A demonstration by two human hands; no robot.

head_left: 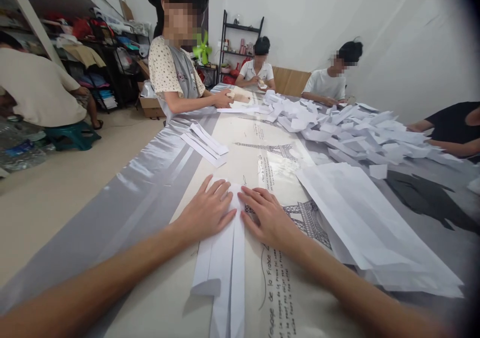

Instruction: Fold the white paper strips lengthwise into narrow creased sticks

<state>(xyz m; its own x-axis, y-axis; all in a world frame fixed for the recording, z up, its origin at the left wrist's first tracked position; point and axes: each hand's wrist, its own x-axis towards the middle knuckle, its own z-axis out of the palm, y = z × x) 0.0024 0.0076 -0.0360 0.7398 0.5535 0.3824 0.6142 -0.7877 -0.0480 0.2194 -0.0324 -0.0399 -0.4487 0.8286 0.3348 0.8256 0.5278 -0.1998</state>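
Note:
A long white paper [221, 278], folded lengthwise into narrow strips, lies on the table in front of me. My left hand [208, 205] rests flat on its far left part, fingers stretched out. At the paper's right edge, my right hand [264, 213] lies with its fingers extended and their tips touching it. A small flap sticks up on the paper's left side near me. Beyond my left hand lie some folded white paper strips [205, 145]. To the right of my right hand is a stack of white paper sheets [367, 218].
A heap of folded white paper pieces [348, 128] covers the table's far right. The tablecloth [150, 178] carries Eiffel Tower prints. A person [180, 73] stands at the left edge; others sit around the far side. Behind at left, someone sits on a green stool [73, 134].

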